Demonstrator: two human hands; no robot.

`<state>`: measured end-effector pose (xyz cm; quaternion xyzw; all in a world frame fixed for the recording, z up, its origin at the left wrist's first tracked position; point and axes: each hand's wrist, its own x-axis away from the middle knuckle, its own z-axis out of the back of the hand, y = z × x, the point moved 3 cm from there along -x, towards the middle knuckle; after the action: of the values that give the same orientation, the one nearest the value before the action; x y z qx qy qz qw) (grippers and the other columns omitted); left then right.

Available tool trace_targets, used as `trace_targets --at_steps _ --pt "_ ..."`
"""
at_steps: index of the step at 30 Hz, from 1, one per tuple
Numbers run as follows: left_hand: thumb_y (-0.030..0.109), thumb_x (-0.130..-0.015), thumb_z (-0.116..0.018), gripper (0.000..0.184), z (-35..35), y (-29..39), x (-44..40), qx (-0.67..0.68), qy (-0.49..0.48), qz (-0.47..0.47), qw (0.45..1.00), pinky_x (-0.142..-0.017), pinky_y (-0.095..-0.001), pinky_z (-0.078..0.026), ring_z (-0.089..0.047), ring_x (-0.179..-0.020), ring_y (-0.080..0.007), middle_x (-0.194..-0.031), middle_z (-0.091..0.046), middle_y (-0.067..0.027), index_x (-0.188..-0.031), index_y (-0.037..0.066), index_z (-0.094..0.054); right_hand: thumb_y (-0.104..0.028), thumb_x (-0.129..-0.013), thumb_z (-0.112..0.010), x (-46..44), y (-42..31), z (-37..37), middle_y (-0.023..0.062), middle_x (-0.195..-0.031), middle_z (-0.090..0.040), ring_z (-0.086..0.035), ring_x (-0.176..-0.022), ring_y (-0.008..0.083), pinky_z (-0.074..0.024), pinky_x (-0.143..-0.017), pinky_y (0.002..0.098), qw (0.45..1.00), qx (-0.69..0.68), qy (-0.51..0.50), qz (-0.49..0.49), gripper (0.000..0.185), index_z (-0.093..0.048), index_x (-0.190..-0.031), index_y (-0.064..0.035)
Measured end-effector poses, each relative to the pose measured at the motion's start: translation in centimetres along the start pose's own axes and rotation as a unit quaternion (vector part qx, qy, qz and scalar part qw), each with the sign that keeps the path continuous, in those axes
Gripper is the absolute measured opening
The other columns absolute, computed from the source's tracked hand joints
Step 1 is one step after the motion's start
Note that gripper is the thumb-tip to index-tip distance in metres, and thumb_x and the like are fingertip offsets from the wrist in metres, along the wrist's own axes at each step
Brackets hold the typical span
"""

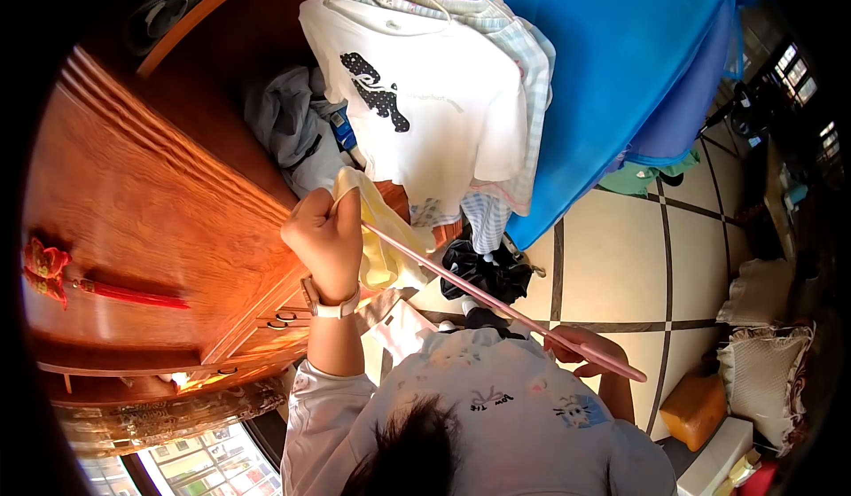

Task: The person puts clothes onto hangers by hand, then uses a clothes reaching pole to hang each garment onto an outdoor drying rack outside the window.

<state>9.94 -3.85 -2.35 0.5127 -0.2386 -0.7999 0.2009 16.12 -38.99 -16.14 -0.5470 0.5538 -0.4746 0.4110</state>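
My left hand (326, 241), with a watch on its wrist, is closed on a pale yellow garment (381, 252) that hangs down below the fist. A long pink stick (496, 303) runs from beside that fist down to the right. Its thicker end passes over my right hand (587, 351), whose fingers are curled around it. Beyond my hands, a white T-shirt (443, 97) with a black print hangs in front of light checked clothes (536, 79) on hangers.
The wooden wardrobe (160, 212) fills the left side, with grey clothes (288, 119) inside. A blue cover (594, 62) hangs at the upper right. A black bag (487, 270) lies on the tiled floor (612, 248). Cushions (767, 376) and an orange stool (691, 410) are at lower right.
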Motion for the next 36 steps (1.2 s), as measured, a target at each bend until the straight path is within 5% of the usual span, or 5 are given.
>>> trace_targets --at_steps 16,21,28,34,36 --pt "0.001 -0.07 -0.069 0.039 -0.2 2.7 -2.5 0.021 -0.037 -0.128 0.991 -0.035 -0.0286 -0.023 -0.03 -0.036 -0.0197 -0.044 -0.034 -0.0077 -0.05 0.003 -0.035 -0.027 -0.066 -0.069 -0.6 -1.6 0.6 -0.0024 -0.065 -0.04 -0.036 -0.056 0.0073 -0.0281 -0.05 0.0218 0.989 -0.006 -0.027 -0.145 0.04 -0.042 -0.088 -0.0082" --pt "0.012 -0.068 -0.071 0.034 -1.3 6.6 -1.3 0.108 -0.218 -0.306 0.92 -0.034 -0.0291 -0.028 -0.038 -0.036 -0.0183 -0.046 -0.039 -0.0046 -0.051 0.005 -0.041 -0.025 -0.066 -0.071 -3.4 -2.3 -0.3 -0.002 -0.066 -0.04 -0.036 -0.057 0.0066 -0.0286 -0.05 0.0211 0.985 -0.016 -0.016 -0.171 0.04 -0.042 -0.088 -0.0077" --pt "0.014 -0.06 -0.075 0.043 -2.1 10.6 3.8 0.25 -0.12 -0.372 0.886 -0.033 -0.0229 -0.026 -0.033 -0.038 -0.0096 -0.051 -0.036 0.0005 -0.047 0.008 -0.034 -0.014 -0.063 -0.066 -6.8 -2.4 -2.6 -0.0028 -0.074 -0.031 -0.029 -0.06 0.006 -0.0265 -0.053 0.0197 0.988 -0.111 0.032 -0.104 0.048 -0.04 -0.102 -0.0055" --pt "0.06 -0.059 -0.063 0.067 0.0 10.1 0.8 0.061 -0.058 -0.332 0.94 -0.07 -0.0389 -0.035 -0.043 -0.086 -0.0294 -0.096 -0.045 -0.0163 -0.094 0.005 -0.049 -0.024 -0.056 -0.067 -6.1 -4.4 -0.4 -0.0042 -0.054 -0.031 -0.026 -0.044 0.0045 -0.0184 -0.04 0.0225 0.99 0.122 0.062 0.034 0.043 -0.051 -0.086 0.0016" --pt "0.058 -0.06 -0.061 0.057 -0.2 10.5 0.1 0.061 -0.154 -0.326 0.931 -0.065 -0.0361 -0.035 -0.047 -0.071 -0.0246 -0.078 -0.05 -0.01 -0.079 0.005 -0.054 -0.031 -0.055 -0.069 -5.7 -3.8 0.0 -0.0045 -0.056 -0.033 -0.027 -0.045 0.0035 -0.0188 -0.041 0.0217 0.994 0.077 0.072 0.031 0.048 -0.049 -0.085 0.0016"
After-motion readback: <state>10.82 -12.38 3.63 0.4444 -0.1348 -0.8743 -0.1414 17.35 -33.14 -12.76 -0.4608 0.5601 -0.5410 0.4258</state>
